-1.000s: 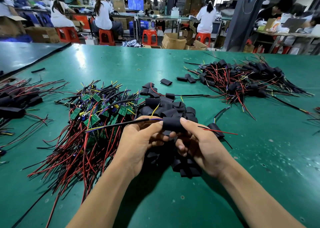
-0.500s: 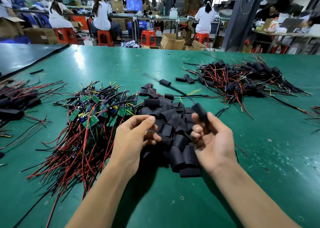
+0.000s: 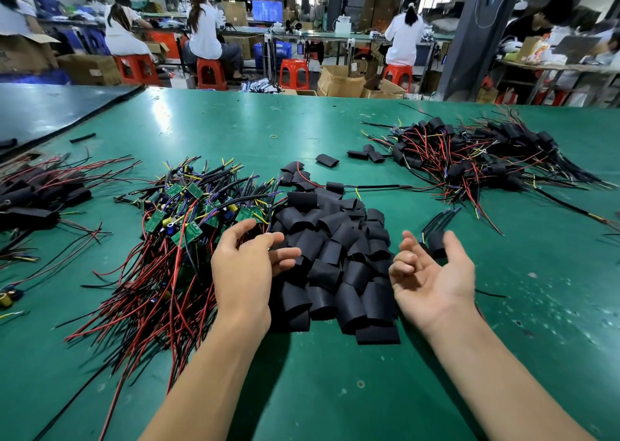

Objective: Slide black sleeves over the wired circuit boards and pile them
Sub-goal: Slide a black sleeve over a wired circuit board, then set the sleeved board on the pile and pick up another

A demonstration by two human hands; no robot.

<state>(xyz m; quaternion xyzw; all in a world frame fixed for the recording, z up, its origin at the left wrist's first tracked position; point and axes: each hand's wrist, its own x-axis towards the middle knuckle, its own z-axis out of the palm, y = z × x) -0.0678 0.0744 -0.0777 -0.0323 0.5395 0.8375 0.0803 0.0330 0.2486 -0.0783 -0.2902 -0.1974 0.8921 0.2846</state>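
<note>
From the head camera, a green desk [image 3: 335, 390] carries three heaps in front of the person. The black sleeves [image 3: 335, 256] lie in a loose mound at the middle, between the two forearms. The wired circuit boards [image 3: 188, 219], green with red, black and yellow leads, lie tangled just left of that mound and touch it. The pile of sleeved boards [image 3: 476, 158] sits well apart, far right. The left hand [image 3: 248, 266] hangs back-up over the seam between boards and sleeves, its grip slack, fingers spread and holding nothing. The right hand [image 3: 432, 279] is turned palm-up at the right edge of the mound, its grip loose and empty, fingers only lightly curled. Just beyond it a single sleeved board [image 3: 436, 242] lies on the desk, wires pointing away.
</note>
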